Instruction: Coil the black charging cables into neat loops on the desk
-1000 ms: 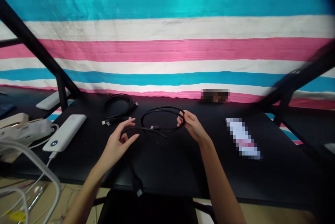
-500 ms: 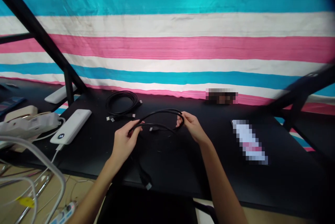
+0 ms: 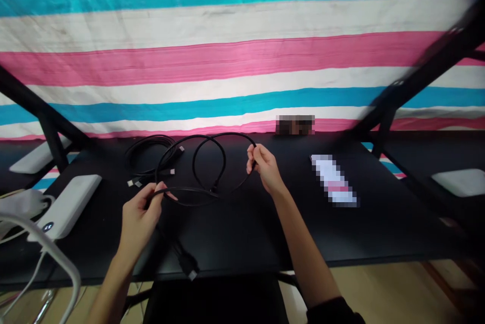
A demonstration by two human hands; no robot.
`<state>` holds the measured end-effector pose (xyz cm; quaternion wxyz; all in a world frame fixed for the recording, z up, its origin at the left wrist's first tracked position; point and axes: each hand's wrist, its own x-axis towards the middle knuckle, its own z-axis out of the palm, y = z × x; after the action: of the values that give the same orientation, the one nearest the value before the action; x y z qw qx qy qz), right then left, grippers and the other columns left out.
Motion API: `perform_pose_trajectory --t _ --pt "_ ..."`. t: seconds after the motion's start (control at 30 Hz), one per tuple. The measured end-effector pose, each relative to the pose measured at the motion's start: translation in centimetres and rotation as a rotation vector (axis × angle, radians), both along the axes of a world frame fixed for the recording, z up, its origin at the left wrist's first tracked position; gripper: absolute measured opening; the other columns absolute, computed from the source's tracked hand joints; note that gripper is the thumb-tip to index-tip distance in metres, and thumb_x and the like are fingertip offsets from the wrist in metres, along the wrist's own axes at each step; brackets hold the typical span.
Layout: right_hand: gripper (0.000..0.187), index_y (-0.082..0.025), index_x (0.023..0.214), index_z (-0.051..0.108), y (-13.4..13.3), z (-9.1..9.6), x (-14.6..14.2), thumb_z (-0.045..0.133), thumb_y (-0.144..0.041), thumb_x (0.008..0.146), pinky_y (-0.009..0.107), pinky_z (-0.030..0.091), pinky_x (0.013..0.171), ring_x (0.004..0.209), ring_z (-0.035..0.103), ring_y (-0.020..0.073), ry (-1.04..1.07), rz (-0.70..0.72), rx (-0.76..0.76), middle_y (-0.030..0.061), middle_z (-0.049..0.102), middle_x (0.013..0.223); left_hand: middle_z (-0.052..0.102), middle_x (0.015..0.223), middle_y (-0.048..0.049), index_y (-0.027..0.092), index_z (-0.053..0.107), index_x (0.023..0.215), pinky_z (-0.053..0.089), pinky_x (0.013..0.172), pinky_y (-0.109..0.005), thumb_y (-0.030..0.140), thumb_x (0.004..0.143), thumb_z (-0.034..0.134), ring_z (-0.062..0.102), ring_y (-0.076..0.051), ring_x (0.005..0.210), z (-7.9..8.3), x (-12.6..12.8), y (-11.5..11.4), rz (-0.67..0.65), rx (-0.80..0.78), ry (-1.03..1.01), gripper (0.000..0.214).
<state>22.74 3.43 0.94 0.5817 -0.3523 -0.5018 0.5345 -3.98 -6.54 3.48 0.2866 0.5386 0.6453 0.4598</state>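
Note:
A black cable [image 3: 189, 190] runs in loose loops between my two hands, just above a black table [image 3: 242, 233]. My left hand [image 3: 141, 213] pinches several turns of it between thumb and fingers. My right hand [image 3: 263, 165] is closed on a single strand at the right end of the loops. One dark plug [image 3: 188, 266] with a pale metal tip hangs below my left hand, near the table's front edge. Behind my left hand lies a second coiled black cable [image 3: 132, 151], its light-tipped connectors resting on the tabletop.
A white power bank [image 3: 70, 205] with a cord plugged in lies at the left, beside a white power strip [image 3: 22, 205]. At the right is a phone-shaped item [image 3: 333, 180], blurred out. Slanting black frame bars [image 3: 420, 74] rise on both sides before a striped sheet [image 3: 227, 58].
My hands have moved apart, and the held coil has opened into wider, looser loops. The whole view has shifted to the right.

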Motion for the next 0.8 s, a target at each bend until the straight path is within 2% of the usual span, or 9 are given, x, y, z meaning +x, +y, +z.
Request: perform_pose_trajectory --t 0.07,0.17,0.23,0.3,0.43,0.57,0.7,0.8 --pt "0.026 -0.021 0.082 0.055 0.1 0.0 0.1 0.053 -0.047 0.085 0.020 0.040 0.046 0.047 0.047 0.0051 0.008 -0.016 0.012 -0.0048 0.044 0.069 0.047 0.045 0.0049 0.017 0.065 0.074 0.027 0.039 -0.020 0.038 0.084 0.052 0.033 -0.007 0.038 0.4 0.2 -0.1 -0.067 -0.008 0.020 0.026" --pt "0.027 -0.022 0.083 0.054 0.2 0.0 0.4 0.053 -0.049 0.084 0.020 0.040 0.045 0.046 0.044 0.0049 0.047 -0.046 0.003 -0.0053 0.043 0.068 0.063 0.062 -0.0007 0.017 0.065 0.072 0.031 0.042 -0.022 0.038 0.082 0.054 0.037 -0.007 0.039 1.0 0.6 -0.4 -0.248 -0.070 -0.008 0.026" --pt "0.028 -0.022 0.082 0.052 0.2 0.1 0.4 0.053 -0.051 0.083 0.018 0.036 0.039 0.045 0.042 0.0049 0.091 -0.076 -0.025 -0.0053 0.041 0.068 0.066 0.068 -0.0028 0.017 0.065 0.073 0.033 0.043 -0.022 0.037 0.082 0.055 0.040 -0.006 0.039 1.1 0.8 -0.6 -0.356 -0.107 -0.036 0.024" --pt "0.029 -0.023 0.081 0.050 0.2 0.4 0.5 0.055 -0.051 0.082 0.017 0.030 0.034 0.044 0.039 0.0048 0.152 -0.120 -0.054 -0.0053 0.040 0.069 0.066 0.068 -0.0032 0.017 0.063 0.073 0.033 0.042 -0.022 0.035 0.082 0.055 0.040 -0.006 0.039 1.2 0.9 -0.8 -0.386 -0.107 -0.075 0.023" --pt "0.030 -0.024 0.081 0.048 0.2 1.0 0.9 0.060 -0.051 0.079 0.016 0.025 0.033 0.043 0.030 0.0044 0.297 -0.191 -0.099 -0.0060 0.035 0.068 0.055 0.054 0.0012 0.017 0.055 0.064 0.034 0.044 -0.019 0.034 0.077 0.062 0.043 -0.007 0.044 1.1 1.1 -0.6 -0.296 -0.059 -0.202 0.023" --pt "0.028 -0.024 0.078 0.046 0.1 1.7 1.8 0.061 -0.048 0.079 0.016 0.024 0.033 0.043 0.022 0.0055 0.350 -0.183 -0.121 -0.0063 0.029 0.067 0.047 0.054 0.0042 0.018 0.053 0.065 0.035 0.043 -0.016 0.034 0.066 0.071 0.043 -0.007 0.048 1.2 1.0 -0.4 -0.144 -0.091 -0.382 0.024" --pt "0.033 -0.022 0.066 0.041 -0.2 2.4 2.8 0.059 -0.047 0.079 0.017 0.018 0.031 0.043 0.016 0.0077 0.402 -0.070 -0.167 -0.0053 0.026 0.064 0.049 0.059 0.0048 0.018 0.055 0.073 0.037 0.044 -0.015 0.032 0.057 0.075 0.044 -0.006 0.048 1.5 0.5 -0.1 0.039 -0.047 -0.488 0.029" --pt "0.041 -0.022 0.058 0.032 -0.5 2.6 3.1 0.053 -0.048 0.081 0.017 0.016 0.030 0.044 0.014 0.0087 0.381 0.074 -0.203 -0.0049 0.022 0.062 0.051 0.060 0.0048 0.018 0.055 0.072 0.038 0.047 -0.016 0.031 0.059 0.074 0.046 -0.005 0.049 1.7 -0.1 0.2 0.122 0.055 -0.464 0.026"
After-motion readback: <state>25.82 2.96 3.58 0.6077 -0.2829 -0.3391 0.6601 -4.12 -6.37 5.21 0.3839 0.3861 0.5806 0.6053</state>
